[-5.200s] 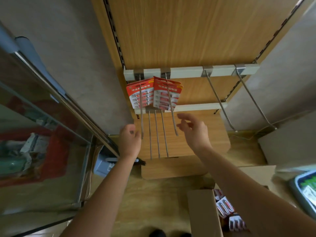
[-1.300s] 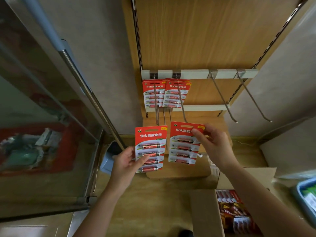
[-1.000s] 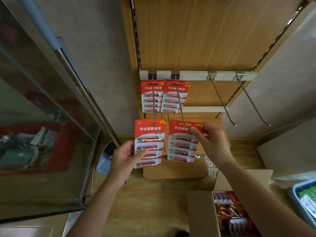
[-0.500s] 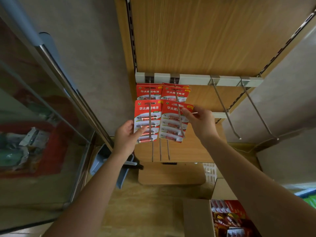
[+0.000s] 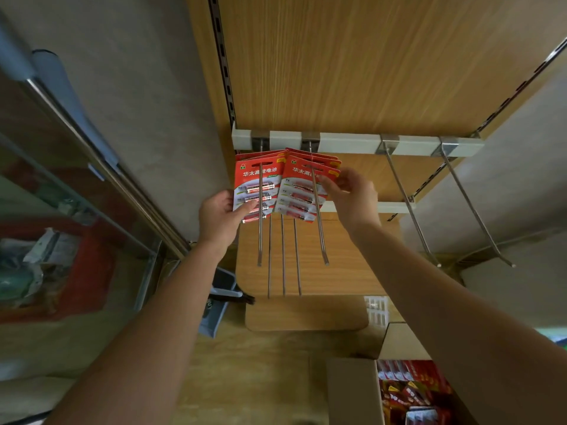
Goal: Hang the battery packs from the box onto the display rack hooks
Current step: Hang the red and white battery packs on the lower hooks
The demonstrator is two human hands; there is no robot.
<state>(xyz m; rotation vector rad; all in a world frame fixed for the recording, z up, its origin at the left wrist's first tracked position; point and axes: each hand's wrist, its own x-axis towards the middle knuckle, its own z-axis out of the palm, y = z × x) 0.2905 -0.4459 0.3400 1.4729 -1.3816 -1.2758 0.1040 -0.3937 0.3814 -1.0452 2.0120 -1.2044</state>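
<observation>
Battery packs (image 5: 257, 188) behind blurred hooks (image 5: 260, 210)

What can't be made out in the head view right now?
- How many red carded battery packs already hang behind the front two: they overlap, only top edges show.
- Whether the left hand and right hand have let go: fingers lie over the cards.
- Contents of the open cardboard box: cut off by the bottom edge and covered by the right forearm.
- Small print on the packs: too small and blurred.
</observation>
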